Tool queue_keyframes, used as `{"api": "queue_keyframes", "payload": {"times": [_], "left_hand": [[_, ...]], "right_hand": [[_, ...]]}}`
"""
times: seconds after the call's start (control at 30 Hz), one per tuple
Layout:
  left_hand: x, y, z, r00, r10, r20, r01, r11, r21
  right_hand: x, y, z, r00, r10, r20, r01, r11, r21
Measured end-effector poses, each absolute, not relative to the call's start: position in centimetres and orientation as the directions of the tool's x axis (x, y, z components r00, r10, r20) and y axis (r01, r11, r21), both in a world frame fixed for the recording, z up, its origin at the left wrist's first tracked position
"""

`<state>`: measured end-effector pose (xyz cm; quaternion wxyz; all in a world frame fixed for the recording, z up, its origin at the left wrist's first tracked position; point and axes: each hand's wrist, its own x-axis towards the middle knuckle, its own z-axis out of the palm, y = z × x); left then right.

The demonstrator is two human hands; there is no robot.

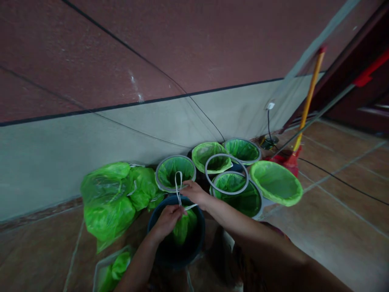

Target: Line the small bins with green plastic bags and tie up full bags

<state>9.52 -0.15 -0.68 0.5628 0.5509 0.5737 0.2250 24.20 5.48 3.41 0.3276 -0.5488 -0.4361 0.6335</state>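
Observation:
My left hand (168,219) is closed around the gathered neck of a green bag (184,228) that sits inside a dark blue bin (176,255). My right hand (194,192) pinches a white drawstring (178,183) that loops upward from the bag's neck. Both hands meet just above the bin's far rim.
Tied green bags (109,200) lie piled to the left against the wall. Several grey bins lined with green bags (175,172) stand behind and to the right, with a loose grey ring (226,174) on top. A yellow-handled red mop (305,109) leans at the right. Cables run along the wall.

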Motion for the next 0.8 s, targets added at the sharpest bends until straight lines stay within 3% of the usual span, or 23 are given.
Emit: {"api": "queue_keyframes", "payload": {"times": [0.1,0.2,0.3,0.4,0.47,0.6,0.73,0.8], "left_hand": [[8.9,0.2,-1.0,0.118,0.912,-0.394,0.269,0.352,0.896],[8.3,0.4,-0.8,0.008,0.921,-0.389,0.208,0.378,0.902],[7.7,0.5,0.0,-0.028,0.927,-0.375,0.228,0.371,0.9],[7.1,0.7,0.9,0.014,0.941,-0.338,0.305,0.318,0.898],[6.7,0.8,1.3,0.057,0.952,-0.3,0.418,0.25,0.873],[6.7,0.6,1.7,0.203,0.969,-0.143,0.668,-0.03,0.744],[7.0,0.3,1.7,0.289,0.957,0.024,0.76,-0.245,0.603],[6.9,0.2,1.5,0.322,0.943,0.085,0.778,-0.315,0.544]], "right_hand": [[24.3,4.6,2.3,-0.315,0.866,-0.388,0.396,-0.252,-0.883],[24.4,4.1,2.5,-0.426,0.847,-0.32,0.65,0.04,-0.759],[24.3,4.0,3.1,-0.508,0.82,-0.264,0.74,0.258,-0.622],[24.3,3.9,3.3,-0.64,0.717,-0.275,0.677,0.359,-0.642],[24.4,4.0,3.2,-0.676,0.681,-0.281,0.647,0.366,-0.669],[24.4,4.7,2.5,-0.521,0.828,-0.209,0.673,0.247,-0.698],[23.7,5.5,1.4,-0.498,0.843,-0.201,0.36,-0.01,-0.933],[23.2,5.6,0.6,-0.535,0.817,-0.215,0.237,-0.1,-0.966]]}}
